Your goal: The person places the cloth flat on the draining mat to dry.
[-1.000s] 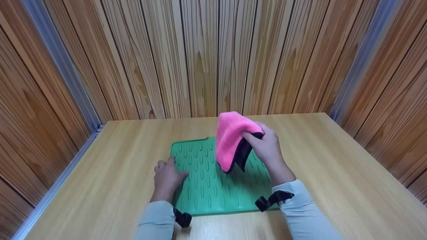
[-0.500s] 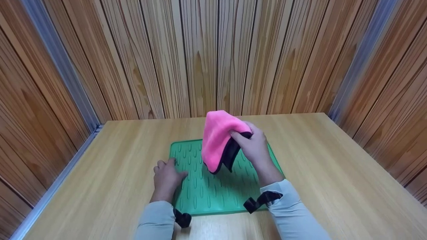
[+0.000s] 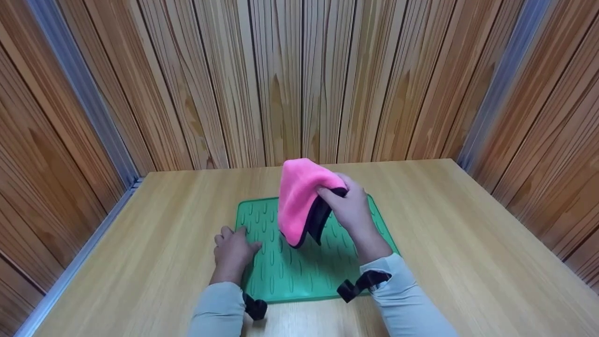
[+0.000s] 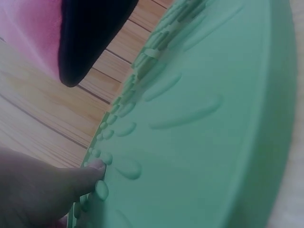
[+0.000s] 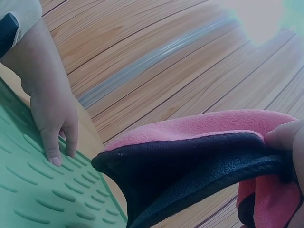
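I'm at the step, I'd judge, of bringing the pink-and-black cloth (image 3: pixel 299 201) over the green mat (image 3: pixel 271 267) — it hangs clear above it, my right hand (image 3: pixel 351 203) pinching its edge between thumb and fingers. My left hand (image 3: pixel 233 252) is spread, touching the mat's left side. The next move seems to call for a firm pinch and a steady mat. Counted: one cloth, one mat, one surface (image 3: pixel 159 252), two hands.
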Tool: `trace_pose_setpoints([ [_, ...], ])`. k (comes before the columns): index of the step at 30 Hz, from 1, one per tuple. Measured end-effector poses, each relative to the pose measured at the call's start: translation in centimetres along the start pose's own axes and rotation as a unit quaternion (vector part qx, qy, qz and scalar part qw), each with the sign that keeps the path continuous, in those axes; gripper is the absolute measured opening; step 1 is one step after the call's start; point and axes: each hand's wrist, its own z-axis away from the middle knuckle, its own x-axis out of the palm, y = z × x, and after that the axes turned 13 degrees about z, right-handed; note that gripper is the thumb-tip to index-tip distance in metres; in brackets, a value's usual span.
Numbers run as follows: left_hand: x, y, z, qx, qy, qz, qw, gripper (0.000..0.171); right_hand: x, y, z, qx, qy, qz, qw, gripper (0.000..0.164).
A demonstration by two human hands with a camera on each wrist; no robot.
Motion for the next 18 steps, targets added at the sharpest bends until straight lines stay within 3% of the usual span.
trace_pose_setpoints([
  [9, -0.1, -0.1, 0.5, 0.001, -0.006, -0.016, 0.9999, 0.068, 0.4, 0.2, 0.2, -0.002, -0.01, -0.01, 1.0, 0.042],
  [18, -0.2, -0.2, 0.5, 0.007, -0.007, -0.029, 0.9995, 0.068, 0.6, 2.5, 0.4, -0.005, -0.021, 0.013, 1.0, 0.033],
])
